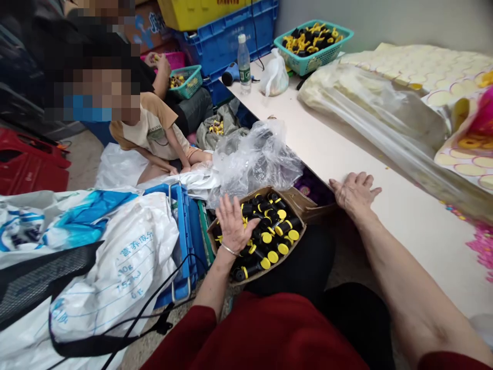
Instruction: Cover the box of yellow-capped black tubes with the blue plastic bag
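My left hand (234, 226), with a bracelet at the wrist, is spread flat over the left part of a cardboard box (299, 205). Black cylinders with yellow caps (272, 231) fill that box; whether my palm rests on them or hovers I cannot tell. My right hand (355, 194) lies with fingers apart on the edge of the white table (339, 144). Neither hand holds anything. Crumpled clear plastic (258, 159) lies just beyond the box, and a second carton with purple things (314, 187) shows partly under the table.
A bottle (244, 67), a knotted bag (275, 74) and a teal basket of black and yellow parts (314, 49) stand on the table's far end. A blue crate (187, 226) and white sacks (127, 257) lie at left. Two people (154, 121) sit beyond, one holding something small.
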A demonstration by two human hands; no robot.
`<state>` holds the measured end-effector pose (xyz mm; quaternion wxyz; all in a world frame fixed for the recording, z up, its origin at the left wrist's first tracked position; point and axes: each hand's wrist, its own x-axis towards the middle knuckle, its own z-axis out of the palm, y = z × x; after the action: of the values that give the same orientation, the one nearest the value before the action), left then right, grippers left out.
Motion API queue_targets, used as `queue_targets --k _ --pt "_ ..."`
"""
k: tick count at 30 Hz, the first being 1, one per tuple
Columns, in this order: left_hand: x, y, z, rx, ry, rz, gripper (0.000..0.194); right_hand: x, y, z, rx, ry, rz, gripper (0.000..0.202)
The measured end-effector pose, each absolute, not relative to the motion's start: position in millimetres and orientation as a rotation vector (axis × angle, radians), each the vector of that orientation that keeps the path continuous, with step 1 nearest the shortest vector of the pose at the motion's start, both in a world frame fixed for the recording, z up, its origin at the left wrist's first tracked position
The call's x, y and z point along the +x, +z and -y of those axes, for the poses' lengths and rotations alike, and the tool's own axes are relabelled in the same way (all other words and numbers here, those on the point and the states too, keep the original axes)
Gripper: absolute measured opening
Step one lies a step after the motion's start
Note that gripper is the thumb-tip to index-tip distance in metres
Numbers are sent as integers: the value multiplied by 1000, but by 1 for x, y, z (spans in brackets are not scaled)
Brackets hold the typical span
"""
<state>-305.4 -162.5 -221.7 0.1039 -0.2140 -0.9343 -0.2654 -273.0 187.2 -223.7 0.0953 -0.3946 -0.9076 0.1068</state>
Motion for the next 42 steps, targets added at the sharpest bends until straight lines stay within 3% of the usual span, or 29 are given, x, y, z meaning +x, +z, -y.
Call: queue_targets --k 9,28,33,38,42 --pt "-276 -244 121 -1336 -194 2893 91 -262 -212 -173 -1106 128 2856 72" --pt "-275 -245 119 -1430 -178 2978 89 -263 -212 -174 -1035 89 2826 76" --pt "-327 -221 126 -1305 -600 2973 89 -263 -211 -173 -1053 61 2841 71" --pt "-415 -220 149 -26 -1358 2939 72 -265 -219 -177 -1043 5 2825 71" --pt "-423 -227 159 -35 -1525 2856 70 -267 -223 -180 -1088 -3 2826 71"
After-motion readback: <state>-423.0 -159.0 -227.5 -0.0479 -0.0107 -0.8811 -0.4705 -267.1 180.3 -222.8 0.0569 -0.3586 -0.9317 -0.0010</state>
